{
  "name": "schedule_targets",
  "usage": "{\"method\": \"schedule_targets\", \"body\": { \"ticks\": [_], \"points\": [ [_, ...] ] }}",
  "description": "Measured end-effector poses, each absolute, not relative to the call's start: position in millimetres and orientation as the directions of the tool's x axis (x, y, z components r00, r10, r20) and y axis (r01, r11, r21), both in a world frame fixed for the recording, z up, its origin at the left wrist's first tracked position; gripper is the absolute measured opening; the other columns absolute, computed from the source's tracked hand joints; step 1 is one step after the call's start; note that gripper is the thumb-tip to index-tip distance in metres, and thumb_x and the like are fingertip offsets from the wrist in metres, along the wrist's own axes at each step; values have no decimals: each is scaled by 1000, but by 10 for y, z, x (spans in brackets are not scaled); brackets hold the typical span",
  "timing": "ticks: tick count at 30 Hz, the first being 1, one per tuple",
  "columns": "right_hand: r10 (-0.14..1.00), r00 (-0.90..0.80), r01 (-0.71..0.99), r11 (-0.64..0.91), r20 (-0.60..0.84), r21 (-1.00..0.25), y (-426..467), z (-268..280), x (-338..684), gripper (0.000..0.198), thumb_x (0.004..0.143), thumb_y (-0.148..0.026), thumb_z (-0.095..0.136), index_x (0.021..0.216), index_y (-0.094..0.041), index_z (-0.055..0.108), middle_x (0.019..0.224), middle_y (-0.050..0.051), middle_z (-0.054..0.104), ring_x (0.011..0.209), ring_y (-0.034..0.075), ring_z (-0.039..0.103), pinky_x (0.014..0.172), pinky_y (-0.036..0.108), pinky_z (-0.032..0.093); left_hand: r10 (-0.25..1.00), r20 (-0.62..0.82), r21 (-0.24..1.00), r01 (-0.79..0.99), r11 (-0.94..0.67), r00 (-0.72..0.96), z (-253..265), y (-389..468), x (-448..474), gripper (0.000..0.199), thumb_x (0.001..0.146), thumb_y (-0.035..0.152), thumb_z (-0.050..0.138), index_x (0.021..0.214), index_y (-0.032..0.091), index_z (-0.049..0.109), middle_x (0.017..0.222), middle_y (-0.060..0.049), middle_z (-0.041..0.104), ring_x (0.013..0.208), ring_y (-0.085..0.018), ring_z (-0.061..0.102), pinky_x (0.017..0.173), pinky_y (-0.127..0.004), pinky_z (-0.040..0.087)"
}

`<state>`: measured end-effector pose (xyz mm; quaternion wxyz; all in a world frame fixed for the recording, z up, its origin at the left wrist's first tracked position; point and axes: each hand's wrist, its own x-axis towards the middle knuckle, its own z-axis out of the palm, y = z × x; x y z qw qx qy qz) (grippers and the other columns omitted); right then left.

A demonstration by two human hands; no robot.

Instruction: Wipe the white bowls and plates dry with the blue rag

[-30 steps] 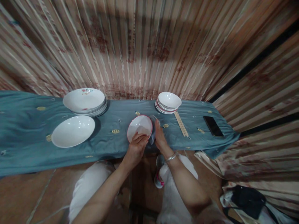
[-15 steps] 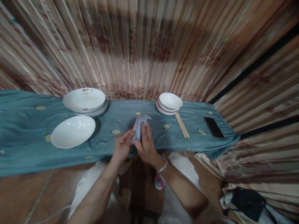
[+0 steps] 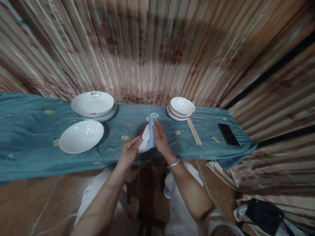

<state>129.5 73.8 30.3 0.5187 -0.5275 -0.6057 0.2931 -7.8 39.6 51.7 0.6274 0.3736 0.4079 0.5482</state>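
My left hand pinches the rim of a white bowl with a red edge and a small floral print. The bowl is tipped on its side above the table's front half. A light blue cloth lies against the bowl's right side, and my right hand grips it there with the fingers bent over it. Part of the bowl is hidden behind the cloth.
On the teal tablecloth stand a stack of large plates, a white dish and stacked small bowls. Chopsticks and a black phone lie to the right. A pleated curtain hangs behind.
My right hand has moved slightly right with the cloth, and the bowl has turned so more of its printed white side shows. My left hand keeps its hold. The view has shifted slightly.
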Motion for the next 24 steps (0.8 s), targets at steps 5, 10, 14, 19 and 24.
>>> {"method": "schedule_targets", "body": {
  "ticks": [5,10,14,19,24],
  "points": [
    [925,45,432,322,377,-842,683,343,1257,56,99,-48,26,143,-19,44,152,9,41,145,19,30,121,43,22,994,-92,916,-387,104,51,530,418,-118,37,61,47,80,79,15,77,68,-3,72,61,-16,60,63,-28,47],
    [808,-224,638,545,545,-544,476,458,1191,50,98,-34,34,145,-18,41,158,10,27,148,23,19,121,48,22,999,-49,921,-387,53,20,475,440,-166,32,64,42,79,81,16,76,70,-2,71,62,-14,59,61,-25,46],
    [770,-325,677,595,549,-433,450,509,1144,47,96,-31,39,142,-23,46,155,6,36,149,25,18,121,52,22,1000,-24,921,-388,24,3,426,453,-201,33,60,39,80,84,16,76,73,-3,72,70,-17,63,66,-27,49],
    [798,-272,644,567,538,-514,520,510,1158,49,98,-33,34,146,-20,40,158,8,28,148,22,21,121,48,22,1000,-25,921,-388,26,8,441,460,-219,30,65,38,78,83,15,76,76,-5,73,76,-19,65,71,-29,50],
    [902,-75,462,409,425,-787,698,372,1221,50,99,-42,30,144,-23,42,156,4,33,146,17,26,122,41,20,996,-86,923,-374,87,17,519,455,-232,38,60,47,80,77,14,75,70,-6,72,72,-21,65,64,-28,48]
  ]
}}
